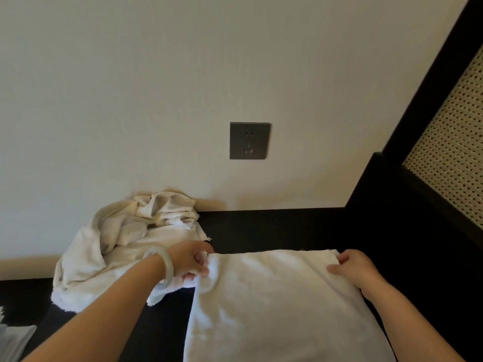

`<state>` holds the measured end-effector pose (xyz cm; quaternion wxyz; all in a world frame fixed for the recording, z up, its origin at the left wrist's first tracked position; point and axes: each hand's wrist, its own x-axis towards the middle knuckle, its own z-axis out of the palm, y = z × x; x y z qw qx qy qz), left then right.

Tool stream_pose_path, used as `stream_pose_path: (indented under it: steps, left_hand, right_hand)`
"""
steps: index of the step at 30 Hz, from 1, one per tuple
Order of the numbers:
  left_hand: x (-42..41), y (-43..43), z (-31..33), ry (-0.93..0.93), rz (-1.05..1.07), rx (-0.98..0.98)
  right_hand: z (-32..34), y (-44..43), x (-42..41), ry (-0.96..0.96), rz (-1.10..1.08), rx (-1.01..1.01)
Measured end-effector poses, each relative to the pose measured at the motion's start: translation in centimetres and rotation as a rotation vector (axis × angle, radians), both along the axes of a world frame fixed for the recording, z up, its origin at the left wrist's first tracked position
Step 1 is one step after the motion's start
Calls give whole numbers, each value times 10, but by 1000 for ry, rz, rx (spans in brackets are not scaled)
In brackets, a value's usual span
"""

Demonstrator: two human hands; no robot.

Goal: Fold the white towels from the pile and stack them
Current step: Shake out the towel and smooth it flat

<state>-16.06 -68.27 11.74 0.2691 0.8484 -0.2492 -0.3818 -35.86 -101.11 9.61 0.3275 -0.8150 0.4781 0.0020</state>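
A white towel (282, 304) lies spread on the dark surface (274, 228). The left hand (192, 259) and right hand (351, 267) grip its far corners. A crumpled towel pile (122, 241) sits at far left.

grey wall socket (249, 141) | dark tabletop (274, 226) | woven panel (452, 142), possibly cane, dark-framed

Head view; faces wall (156, 74), tilted down; close

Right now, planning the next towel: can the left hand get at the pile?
Probably yes. The pile lies right beside the left hand, nothing between them; but its fingers grip the towel corner and must let go first.
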Motion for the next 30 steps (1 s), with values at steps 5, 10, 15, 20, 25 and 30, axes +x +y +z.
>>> stream_pose_path:
  steps: [5, 10, 15, 20, 25, 30]
  left_hand:
    - [14, -4, 4, -134, -64, 102]
    - [12, -7, 8, -265, -13, 152]
    - [3, -16, 4, -300, 86, 71]
    - [-2, -22, 6, -376, 138, 159]
    - [-28, -31, -1, -793, 122, 200]
    - [-91, -49, -42, -893, -142, 159]
  right_hand:
    - [-11, -10, -2, -160, -37, -77]
    - [-15, -20, -2, -212, -58, -113]
    - [-23, -16, 5, -98, -42, -219]
    - [-21, -15, 10, -102, -39, -133]
    - [-12, 8, 6, -135, 12, -478]
    - [-32, 88, 10, -156, 661, -518]
